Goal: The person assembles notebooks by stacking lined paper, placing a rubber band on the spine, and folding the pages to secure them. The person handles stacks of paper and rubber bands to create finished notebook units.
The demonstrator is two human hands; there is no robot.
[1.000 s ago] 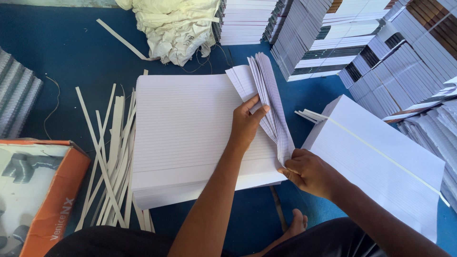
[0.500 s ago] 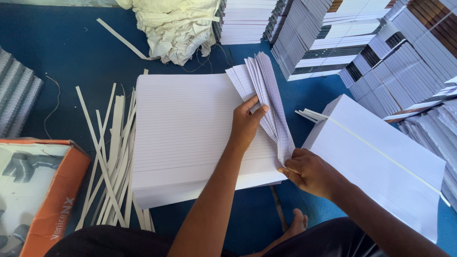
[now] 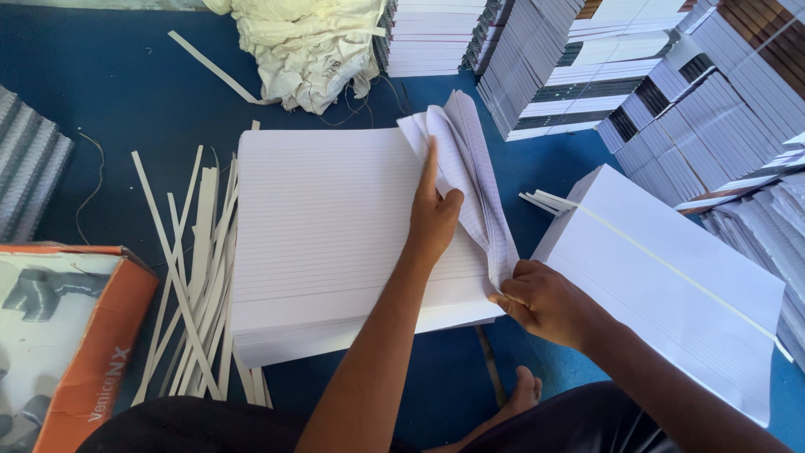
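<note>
A thick stack of white ruled paper (image 3: 327, 235) lies on the blue surface in front of me. Several sheets at its right edge are lifted and fanned up (image 3: 470, 168). My left hand (image 3: 432, 214) rests on the stack with fingers slipped among the lifted sheets. The near right corner of that fanned bunch is pinched in my right hand (image 3: 537, 298). To the right lies a second stack of ruled paper (image 3: 671, 285), tilted, with a thin white strip across its top.
Loose white paper strips (image 3: 197, 277) lie left of the stack. An orange cardboard box (image 3: 67, 335) sits at lower left. Piles of bound notebooks (image 3: 671, 84) fill the right and back. A crumpled cream cloth (image 3: 310, 46) lies at the top. My bare foot (image 3: 524, 390) shows below.
My left hand has slid slightly further among the lifted sheets. Otherwise the hands and stacks stay as they were.
</note>
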